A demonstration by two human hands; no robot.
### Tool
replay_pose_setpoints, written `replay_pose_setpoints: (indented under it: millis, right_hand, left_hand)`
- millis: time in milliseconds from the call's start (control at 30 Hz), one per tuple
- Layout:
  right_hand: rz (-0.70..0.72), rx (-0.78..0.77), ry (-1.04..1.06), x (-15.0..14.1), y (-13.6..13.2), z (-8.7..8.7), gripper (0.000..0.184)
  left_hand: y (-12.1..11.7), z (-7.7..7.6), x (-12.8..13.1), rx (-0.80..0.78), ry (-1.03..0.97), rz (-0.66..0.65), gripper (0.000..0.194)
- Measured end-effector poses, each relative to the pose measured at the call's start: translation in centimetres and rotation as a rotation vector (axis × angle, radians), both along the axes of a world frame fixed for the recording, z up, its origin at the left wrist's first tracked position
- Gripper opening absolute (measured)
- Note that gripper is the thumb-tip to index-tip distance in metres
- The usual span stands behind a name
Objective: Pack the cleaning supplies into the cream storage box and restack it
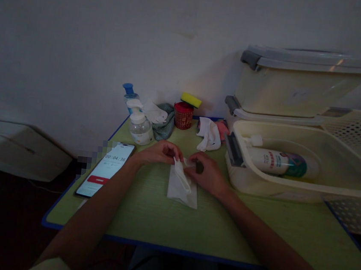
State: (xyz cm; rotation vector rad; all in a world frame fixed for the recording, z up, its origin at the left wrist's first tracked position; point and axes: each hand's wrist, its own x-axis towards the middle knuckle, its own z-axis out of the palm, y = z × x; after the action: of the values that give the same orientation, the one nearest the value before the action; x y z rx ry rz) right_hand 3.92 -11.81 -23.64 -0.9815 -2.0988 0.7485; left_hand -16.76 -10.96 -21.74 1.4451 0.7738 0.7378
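Note:
A white folded cloth (181, 189) lies on the green table (146, 217) in front of me. My left hand (159, 153) pinches the cloth's upper edge, fingers closed. My right hand (207, 173) grips the same upper edge from the right, and a small dark thing I cannot make out shows between its fingers. Both hands touch at the top of the cloth.
A phone (106, 169) showing a timer lies at the left. Behind stand a clear bottle (140, 128), a blue-capped bottle (129, 93), a red cup (183, 114) with a yellow sponge, and crumpled cloths (209, 133). An open bin (294, 181) holding a spray bottle sits right, under a lidded box.

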Motion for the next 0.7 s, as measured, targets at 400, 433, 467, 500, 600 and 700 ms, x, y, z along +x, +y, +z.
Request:
replay_pose_setpoints:
  millis: [400,433,467,500,600,700]
  right_hand:
    - [-0.063,0.026,0.104,0.31,-0.20,0.44,0.014]
    - [-0.055,0.020,0.103,0.31,-0.23,0.42,0.014]
    - [-0.043,0.020,0.099,0.29,-0.27,0.39,0.015]
    - [-0.028,0.025,0.089,0.25,-0.30,0.36,0.016]
    - [0.021,0.047,0.036,0.10,-0.37,0.22,0.018]
    - [0.058,0.075,-0.012,-0.01,-0.37,0.06,0.019]
  left_hand:
    - [0.04,-0.07,0.05,0.005,-0.030,-0.012,0.028]
    - [0.04,-0.05,0.05,0.001,-0.035,-0.012,0.028]
    - [0.03,-0.02,0.04,-0.004,-0.037,-0.009,0.028]
    - [0.02,0.01,0.04,-0.006,-0.036,-0.002,0.028]
    - [-0.02,0.10,0.01,0.006,-0.026,0.021,0.028]
    - [-0.04,0.13,-0.07,0.025,-0.038,0.031,0.026]
